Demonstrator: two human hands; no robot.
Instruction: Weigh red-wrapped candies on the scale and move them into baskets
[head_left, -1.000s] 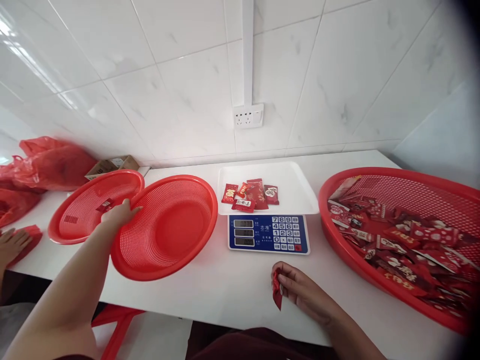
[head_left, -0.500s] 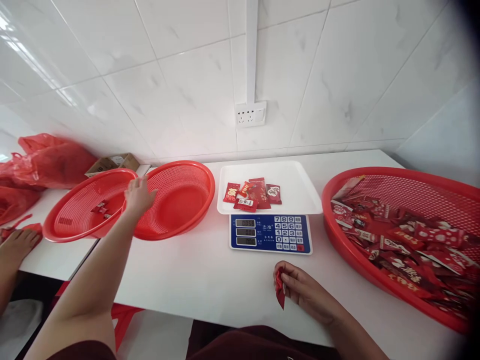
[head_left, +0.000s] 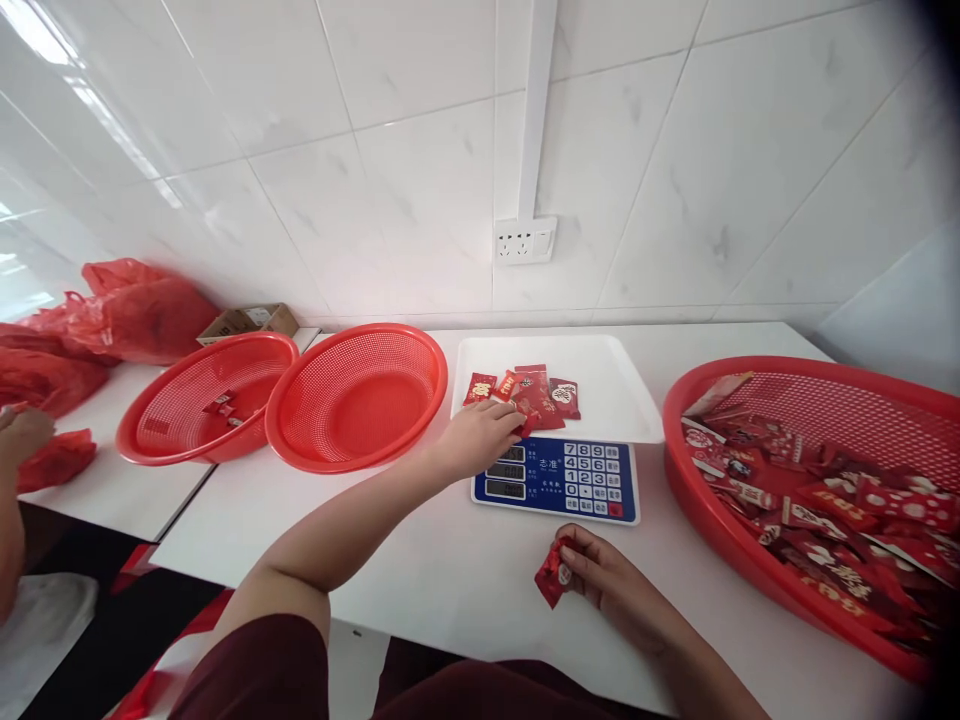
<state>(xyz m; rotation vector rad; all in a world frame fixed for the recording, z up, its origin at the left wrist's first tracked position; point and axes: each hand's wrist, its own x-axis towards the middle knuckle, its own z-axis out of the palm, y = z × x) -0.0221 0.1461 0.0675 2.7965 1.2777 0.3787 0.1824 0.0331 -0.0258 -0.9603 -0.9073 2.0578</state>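
Note:
My left hand reaches over the front edge of the white weighing tray, its fingers closed on a small red candy packet, mostly hidden under them. Several other red wrapped packets lie just beyond on the tray. Below the tray is the blue keypad panel of a digital scale; my left hand partly covers its displays. Low over the white table, my right hand pinches a red wrapped packet between thumb and fingers.
A large red basket full of red packets stands at the right. To the left are a bare-bottomed red basket and another basket with a few packets. Red plastic bags, an open carton and another person's hand are farther left.
My left hand has moved right, from the rim between the two left baskets to the packets on the tray. The packet in my right hand has turned. The view has shifted slightly left.

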